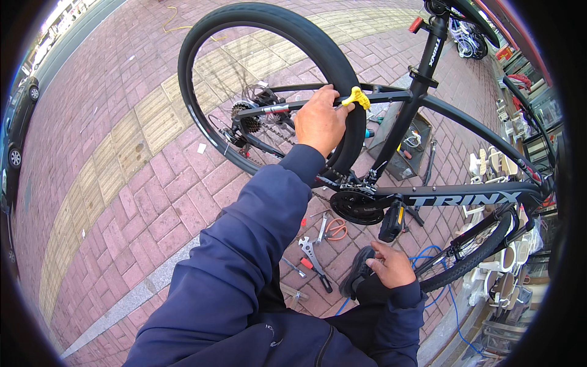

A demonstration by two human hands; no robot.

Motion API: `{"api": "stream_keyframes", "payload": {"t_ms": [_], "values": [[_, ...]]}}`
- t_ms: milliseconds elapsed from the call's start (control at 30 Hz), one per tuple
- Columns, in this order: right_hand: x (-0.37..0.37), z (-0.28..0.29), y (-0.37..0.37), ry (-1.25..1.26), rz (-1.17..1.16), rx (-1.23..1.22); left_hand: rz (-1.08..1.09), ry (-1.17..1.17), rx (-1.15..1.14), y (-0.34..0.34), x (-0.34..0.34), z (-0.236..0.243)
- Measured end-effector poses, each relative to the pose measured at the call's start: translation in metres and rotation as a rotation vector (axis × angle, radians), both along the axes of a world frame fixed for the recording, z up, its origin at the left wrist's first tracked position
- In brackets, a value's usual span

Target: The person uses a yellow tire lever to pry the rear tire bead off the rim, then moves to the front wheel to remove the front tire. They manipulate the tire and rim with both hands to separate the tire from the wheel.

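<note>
My left hand point(319, 119) is at the black rear tyre point(350, 144) of a black bicycle, fingers curled beside the top tubes of the rear frame point(391, 96), with a small yellow plastic tool point(356, 98) at thumb and fingertips. The rear cassette point(240, 114) shows left of it. The chainring point(353, 207) and pedal point(391, 225) are lower. My right hand point(386, 264) hangs below the pedal, above my dark shoe, fingers loosely bent and apart, with nothing visible in them.
On the pink paving point(122, 226) lie a wrench point(307, 248), orange-handled scissors point(337, 230), other tools and a blue hose point(431, 249). A grey tool tray point(394, 153) is behind the frame. White parts point(502, 263) crowd the shopfront at right. A car point(18, 147) is far left.
</note>
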State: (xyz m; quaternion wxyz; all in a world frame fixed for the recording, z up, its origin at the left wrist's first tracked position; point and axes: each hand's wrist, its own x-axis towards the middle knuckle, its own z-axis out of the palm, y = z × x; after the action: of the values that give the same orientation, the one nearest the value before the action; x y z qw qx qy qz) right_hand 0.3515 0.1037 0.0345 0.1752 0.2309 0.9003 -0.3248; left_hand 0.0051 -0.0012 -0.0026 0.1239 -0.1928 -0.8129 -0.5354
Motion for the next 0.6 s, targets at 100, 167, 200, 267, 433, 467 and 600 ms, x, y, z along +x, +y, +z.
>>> {"api": "stream_keyframes", "payload": {"t_ms": [100,167,200,267,433,467,600], "values": [[0.0002,0.0005,-0.0005,0.002,-0.001,0.000,-0.001,-0.006,-0.007,-0.0008,0.0005,0.0017],[0.0001,0.0004,-0.0008,0.004,-0.001,-0.001,-0.007,-0.018,-0.011,-0.0016,0.0008,0.0025],[0.0001,0.0004,-0.0009,0.005,0.001,-0.002,-0.014,-0.031,-0.014,-0.0018,0.0011,0.0025],[-0.0001,0.0004,-0.0010,0.008,0.004,-0.003,-0.010,-0.023,-0.011,-0.0013,0.0010,0.0019],[-0.0005,0.0006,-0.0009,0.008,0.004,-0.006,0.009,0.008,-0.006,0.0009,-0.0006,-0.0021],[-0.0007,0.0006,-0.0009,0.008,0.006,-0.004,0.006,0.007,-0.003,0.0009,-0.0008,-0.0024],[-0.0011,0.0003,-0.0014,0.008,0.016,0.003,0.003,0.013,0.000,0.0005,-0.0006,-0.0008]]}}
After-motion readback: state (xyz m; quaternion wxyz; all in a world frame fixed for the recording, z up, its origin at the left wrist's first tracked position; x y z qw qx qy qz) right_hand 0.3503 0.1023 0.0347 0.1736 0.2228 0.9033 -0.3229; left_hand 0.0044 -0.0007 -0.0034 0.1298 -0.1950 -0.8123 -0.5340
